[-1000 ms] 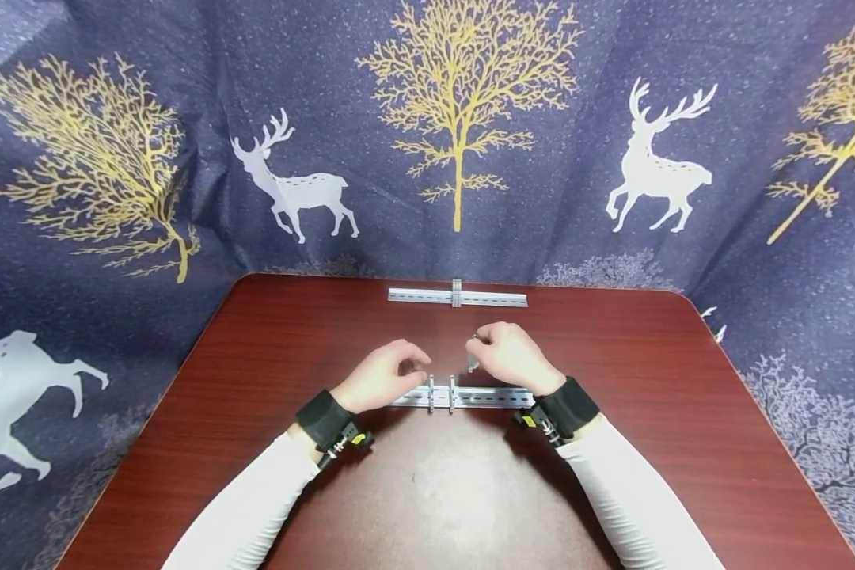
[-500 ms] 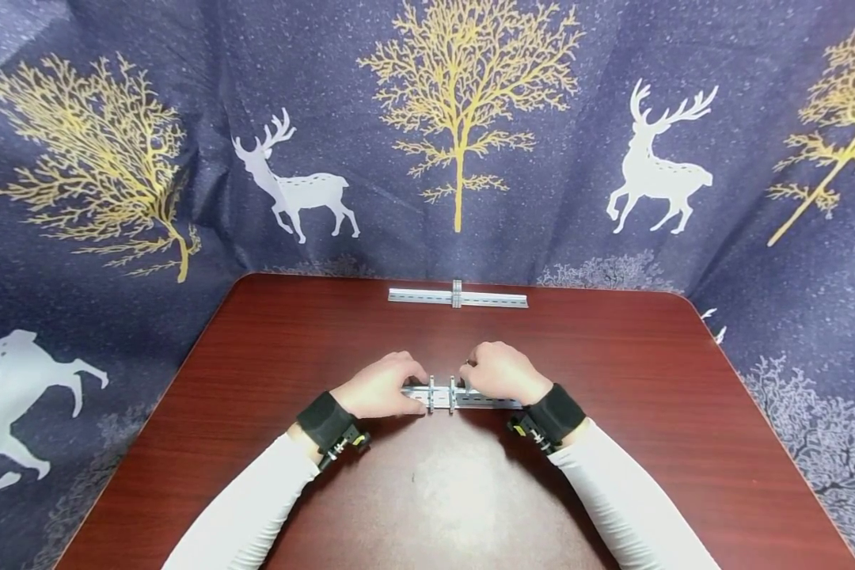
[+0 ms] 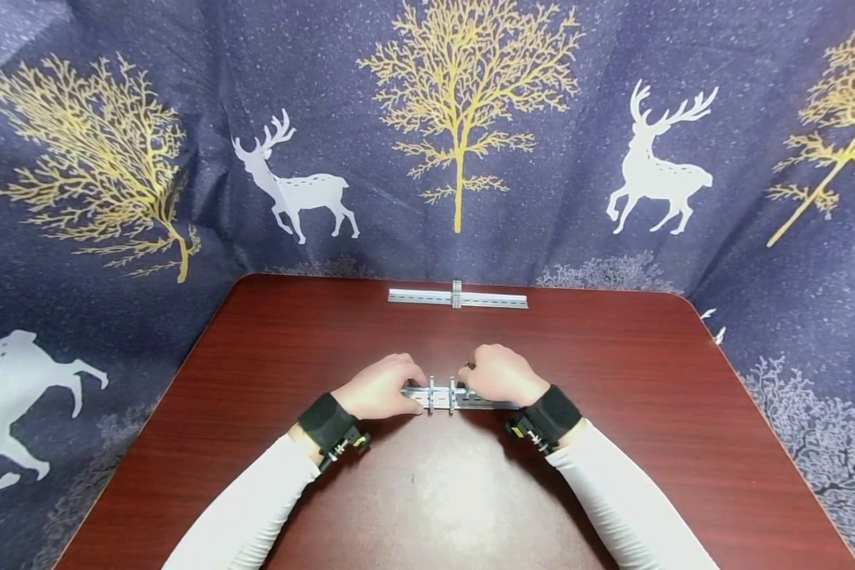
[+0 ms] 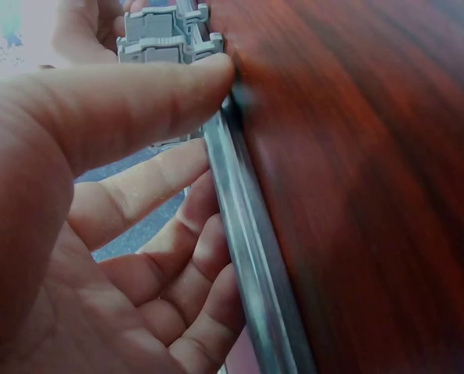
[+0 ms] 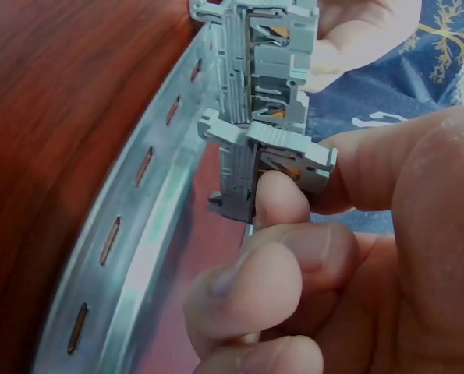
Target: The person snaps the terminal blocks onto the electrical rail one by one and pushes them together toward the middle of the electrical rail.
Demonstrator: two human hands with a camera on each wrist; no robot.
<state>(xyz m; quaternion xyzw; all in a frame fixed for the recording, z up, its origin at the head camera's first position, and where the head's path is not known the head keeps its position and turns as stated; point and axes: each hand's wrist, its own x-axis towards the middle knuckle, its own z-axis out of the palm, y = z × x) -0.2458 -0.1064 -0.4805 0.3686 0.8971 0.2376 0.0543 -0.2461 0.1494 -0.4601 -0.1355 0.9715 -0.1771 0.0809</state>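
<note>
A slotted metal DIN rail point(image 3: 442, 398) lies crosswise on the table. My left hand point(image 3: 380, 386) grips its left part, thumb on one long edge and fingertips along the other in the left wrist view. Two thin grey uprights stand on the rail between the hands, the left one a terminal block point(image 3: 431, 394). My right hand point(image 3: 504, 375) pinches a small grey terminal block point(image 5: 243, 160) between thumb and index finger. In the right wrist view its end sits close over the rail's raised edge, tilted, just before a taller grey block point(image 5: 274, 58). The other right fingers are curled.
A second metal rail point(image 3: 420, 296) with grey blocks point(image 3: 457, 294) at its middle lies near the back edge of the red-brown table point(image 3: 313, 332). Behind hangs a dark blue curtain point(image 3: 413, 214) printed with deer and trees.
Both hands have come down to the rail. My left hand, loosely apart before, now grips it. My right hand has brought its small terminal block down to the rail; little moved in the last half second.
</note>
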